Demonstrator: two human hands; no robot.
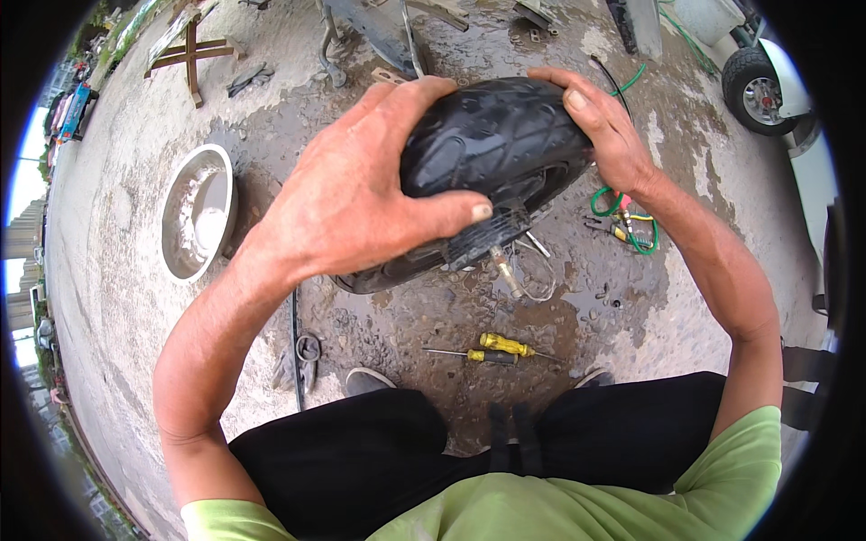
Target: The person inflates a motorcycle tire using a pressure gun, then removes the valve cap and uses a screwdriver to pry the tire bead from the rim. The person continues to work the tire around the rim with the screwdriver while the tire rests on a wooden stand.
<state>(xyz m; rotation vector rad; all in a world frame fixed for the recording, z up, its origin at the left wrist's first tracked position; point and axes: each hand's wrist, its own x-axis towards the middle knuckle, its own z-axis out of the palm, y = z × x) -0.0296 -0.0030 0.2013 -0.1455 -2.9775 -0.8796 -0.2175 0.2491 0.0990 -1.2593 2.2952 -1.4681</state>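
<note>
A small wheel with a wet black treaded tire [501, 126] is gripped between my two hands above the muddy ground. My left hand [347, 194] wraps the tire's left side, its thumb stretched across toward the dark hub. Fingers of my right hand [613, 135] curl over the upper right of the tread. From the hub's near side sticks a metal axle [505, 272], and a thin pale wire or tube loops beside it. Below the wheel, between my feet, lie a yellow screwdriver [507, 343] and a yellow-and-black screwdriver [492, 358]. The wheel's far side is hidden.
A metal basin [166, 216] stands at left. Green hose [651, 236] and pliers [618, 233] lie at right. Grey gloves [294, 371] rest near my left foot beside a long dark bar. Farther off are a metal frame [365, 32], a cross-shaped stand [191, 59] and a vehicle wheel [760, 95].
</note>
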